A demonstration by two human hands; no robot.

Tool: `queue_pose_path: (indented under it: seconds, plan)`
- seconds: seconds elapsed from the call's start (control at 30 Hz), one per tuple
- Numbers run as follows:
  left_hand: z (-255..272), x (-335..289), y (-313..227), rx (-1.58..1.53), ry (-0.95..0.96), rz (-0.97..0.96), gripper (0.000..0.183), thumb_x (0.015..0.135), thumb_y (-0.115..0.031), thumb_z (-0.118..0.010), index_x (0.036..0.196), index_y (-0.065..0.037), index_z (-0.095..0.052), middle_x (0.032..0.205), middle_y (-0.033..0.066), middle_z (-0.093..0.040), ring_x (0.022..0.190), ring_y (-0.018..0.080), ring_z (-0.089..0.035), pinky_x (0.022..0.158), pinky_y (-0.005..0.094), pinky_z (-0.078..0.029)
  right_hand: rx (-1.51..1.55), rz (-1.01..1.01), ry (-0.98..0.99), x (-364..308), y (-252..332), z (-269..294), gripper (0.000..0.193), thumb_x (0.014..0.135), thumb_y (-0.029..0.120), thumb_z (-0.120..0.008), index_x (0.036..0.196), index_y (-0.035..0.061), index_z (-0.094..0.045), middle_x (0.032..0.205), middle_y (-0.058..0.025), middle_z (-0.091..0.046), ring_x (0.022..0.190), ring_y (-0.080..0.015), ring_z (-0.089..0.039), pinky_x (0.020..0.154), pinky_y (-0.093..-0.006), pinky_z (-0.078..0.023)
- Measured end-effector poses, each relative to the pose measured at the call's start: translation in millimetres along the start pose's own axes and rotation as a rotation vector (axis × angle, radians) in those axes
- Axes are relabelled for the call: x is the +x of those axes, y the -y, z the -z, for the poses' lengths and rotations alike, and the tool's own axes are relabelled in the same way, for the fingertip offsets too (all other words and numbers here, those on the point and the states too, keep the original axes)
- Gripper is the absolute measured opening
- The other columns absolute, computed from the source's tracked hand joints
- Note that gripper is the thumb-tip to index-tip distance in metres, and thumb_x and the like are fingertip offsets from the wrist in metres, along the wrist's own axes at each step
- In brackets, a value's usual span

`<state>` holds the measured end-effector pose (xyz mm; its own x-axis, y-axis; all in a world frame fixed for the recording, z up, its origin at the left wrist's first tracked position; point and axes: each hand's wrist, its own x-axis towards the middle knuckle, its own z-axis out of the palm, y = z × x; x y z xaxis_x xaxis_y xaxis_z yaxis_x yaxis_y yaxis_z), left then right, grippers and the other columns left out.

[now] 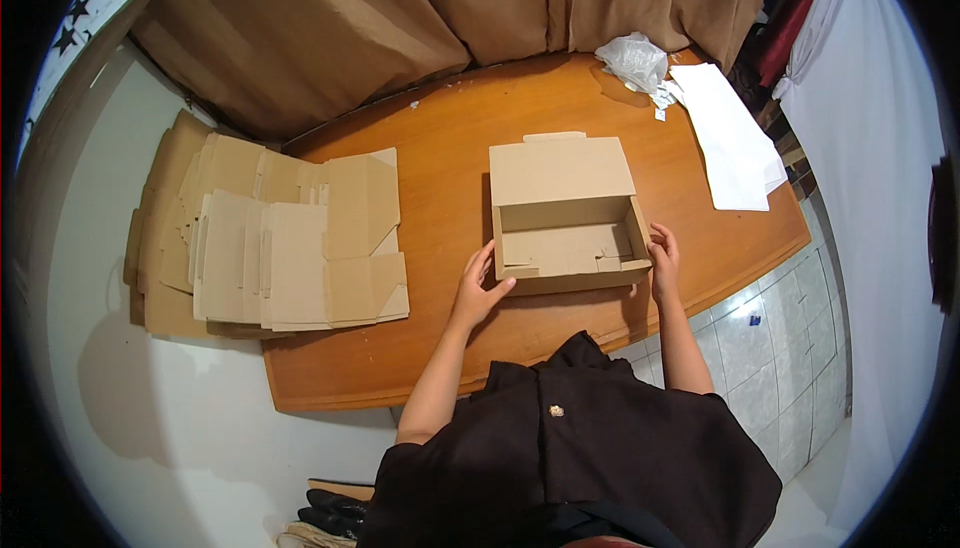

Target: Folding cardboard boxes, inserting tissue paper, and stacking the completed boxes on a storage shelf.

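Brown draped curtains [300, 38] hang behind a glossy orange-brown wooden table [440, 348]. Near its middle is an open, rectangular brown cardboard box [570, 214], its broad lid flap [563, 170] folded back on the far side, ending in a narrow tab [555, 136]. The left hand [483, 288], thumb spread from fingers, grips the near left corner; the right hand [664, 263], loosely curled, holds the right wall. Layered flat brown cardboard blanks [290, 248] lie left, reaching past the table's edge; a crumpled translucent plastic bag [635, 60] sits far right, beside white paper-like sheets [730, 138].
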<state>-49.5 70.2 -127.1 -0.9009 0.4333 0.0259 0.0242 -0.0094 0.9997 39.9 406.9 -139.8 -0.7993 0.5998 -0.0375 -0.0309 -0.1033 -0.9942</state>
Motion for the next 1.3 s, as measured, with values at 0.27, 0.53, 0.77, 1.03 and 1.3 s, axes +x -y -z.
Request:
queue_pose_path:
  seconds: [0.27,0.53,0.77,1.03,1.3]
  plan:
    - [-41,3,2,0.299,0.016,-0.142,0.069,0.075,-0.017,-0.073,0.133,-0.005,-0.040,0.128,0.0166,-0.043,0.120,0.0280,-0.043,0.100,0.0354,-0.035,-0.249,0.185,-0.055,-5,-3,24,0.033,0.085,0.003,-0.046,0.118,-0.0025,-0.051,0.117,-0.0116,-0.054,0.111,-0.0206,-0.050,0.096,-0.0315,-0.037]
    - [-117,37,-14,0.448,0.054,-0.139,0.058,0.077,-0.019,-0.070,0.128,-0.007,-0.047,0.125,0.0174,-0.041,0.117,0.0314,-0.045,0.097,0.0367,-0.038,-0.382,0.230,-0.196,41,3,74,0.032,0.087,0.003,-0.044,0.118,-0.0030,-0.049,0.118,-0.0149,-0.053,0.113,-0.0235,-0.050,0.097,-0.0330,-0.036]
    - [-175,45,-24,0.794,-0.078,-0.078,0.038,0.083,-0.032,-0.060,0.113,-0.009,-0.060,0.126,0.0216,-0.039,0.115,0.0391,-0.045,0.095,0.0411,-0.040,-0.263,0.127,-0.082,93,17,116,0.035,0.091,0.015,-0.047,0.124,0.0025,-0.046,0.117,-0.0153,-0.052,0.110,-0.0235,-0.050,0.094,-0.0317,-0.037]
    - [-216,41,-24,0.947,-0.508,-0.155,0.043,0.084,-0.025,-0.057,0.122,-0.008,-0.052,0.138,0.0266,-0.025,0.131,0.0422,-0.021,0.105,0.0553,-0.016,-1.375,-0.089,0.072,143,31,195,0.064,0.077,0.032,-0.058,0.134,0.0106,-0.038,0.143,-0.0153,-0.029,0.136,-0.0318,-0.020,0.100,-0.0695,-0.007]
    - [-268,74,-52,0.931,-0.604,-0.384,0.031,0.079,-0.017,-0.060,0.108,-0.006,-0.057,0.129,0.0214,-0.035,0.122,0.0409,-0.030,0.102,0.0489,-0.026,-1.362,0.173,0.249,117,43,216,0.047,0.075,0.039,-0.064,0.116,0.0168,-0.056,0.111,-0.0065,-0.052,0.115,-0.0244,-0.041,0.097,-0.0697,-0.012]
